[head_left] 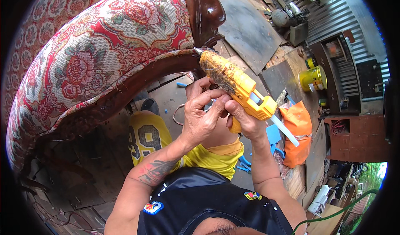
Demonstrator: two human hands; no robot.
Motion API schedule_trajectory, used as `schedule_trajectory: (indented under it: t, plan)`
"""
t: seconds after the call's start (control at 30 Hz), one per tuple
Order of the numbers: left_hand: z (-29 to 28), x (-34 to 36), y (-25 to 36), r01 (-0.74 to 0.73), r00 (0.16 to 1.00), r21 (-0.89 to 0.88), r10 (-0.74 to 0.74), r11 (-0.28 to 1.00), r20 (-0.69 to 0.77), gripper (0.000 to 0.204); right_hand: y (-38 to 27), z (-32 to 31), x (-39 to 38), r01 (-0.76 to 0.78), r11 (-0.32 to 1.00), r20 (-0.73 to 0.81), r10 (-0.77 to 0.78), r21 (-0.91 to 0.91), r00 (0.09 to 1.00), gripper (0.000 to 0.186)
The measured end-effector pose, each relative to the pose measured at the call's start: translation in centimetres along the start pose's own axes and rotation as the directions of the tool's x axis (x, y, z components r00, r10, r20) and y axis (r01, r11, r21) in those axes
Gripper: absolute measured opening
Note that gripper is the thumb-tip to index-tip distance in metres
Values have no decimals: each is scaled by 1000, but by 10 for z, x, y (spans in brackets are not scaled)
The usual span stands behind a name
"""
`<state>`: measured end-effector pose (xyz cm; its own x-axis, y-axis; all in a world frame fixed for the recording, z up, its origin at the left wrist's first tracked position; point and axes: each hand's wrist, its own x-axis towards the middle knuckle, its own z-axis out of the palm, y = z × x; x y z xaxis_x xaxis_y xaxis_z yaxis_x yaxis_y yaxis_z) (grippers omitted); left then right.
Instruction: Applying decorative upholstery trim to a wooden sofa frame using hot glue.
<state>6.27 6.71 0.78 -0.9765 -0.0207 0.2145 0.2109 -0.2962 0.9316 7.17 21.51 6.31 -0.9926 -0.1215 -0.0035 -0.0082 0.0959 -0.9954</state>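
A yellow glue gun (246,85), its barrel smeared with dark fibres and grime, is gripped by its handle in my right hand (249,124). A whitish glue stick (287,133) sticks out of its back end. The metal nozzle (197,50) is at the lower edge of the floral red-and-cream upholstery (79,66), beside the carved dark wooden frame (166,64). Close under the barrel, my left hand (198,114) has its thumb and fingers pinched together near my right thumb. Whatever lies in that pinch is hidden or too small to name.
On the right are an orange bag (296,131), some blue pieces (273,134) and a yellow can (313,78). Dark flat boards (250,31) lie on the floor beyond the chair. A green cord (341,210) curves in at the lower right.
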Motion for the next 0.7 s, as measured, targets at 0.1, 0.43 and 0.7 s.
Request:
schedule_trajectory:
  t: [0.1, 0.43, 0.7]
  plan:
    - [0, 0, 5, 10, 1000, -20, -10, 1000, 7, 16, -2, 1, 1, -41, 999, -2, 41, 5, 999, 29]
    - [-3, 1, -1, -30, 999, 50, 29, 998, 31, 18, -18, 0, 0, -96, 994, -7, 96, -57, 995, 28]
    - [-5, 0, 3, -66, 997, 83, 62, 994, 45, 20, -20, -13, -13, 53, 998, 126, -57, 39, 990, 37]
